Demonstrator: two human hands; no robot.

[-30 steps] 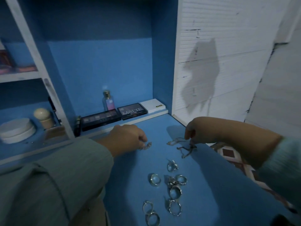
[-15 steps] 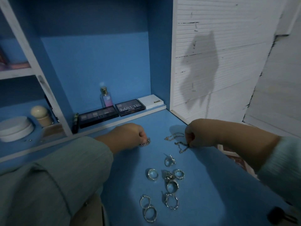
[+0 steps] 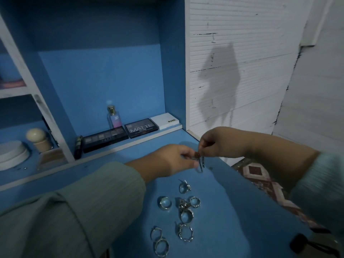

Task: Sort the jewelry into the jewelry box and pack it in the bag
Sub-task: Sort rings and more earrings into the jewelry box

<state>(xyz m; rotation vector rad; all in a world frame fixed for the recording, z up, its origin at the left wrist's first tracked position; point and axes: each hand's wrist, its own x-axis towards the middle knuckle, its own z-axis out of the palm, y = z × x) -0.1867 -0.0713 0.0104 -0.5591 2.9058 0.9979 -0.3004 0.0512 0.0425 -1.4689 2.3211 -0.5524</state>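
Several silver rings lie scattered on the blue desk top. Above them my left hand and my right hand meet over the desk. Between their fingertips hangs a thin chain, pinched by both hands and dangling just above the surface. A small piece of jewelry sits between my left fingertips, too blurred to name. No jewelry box or bag is in view.
At the back ledge stand a perfume bottle, two dark eyeshadow palettes and a white box. A round white container and a cream jar sit in the left shelf. The desk's right edge drops to a patterned floor.
Both hands lifted off the desk and came together. The chain that lay on the surface under my right hand now hangs between the two hands.
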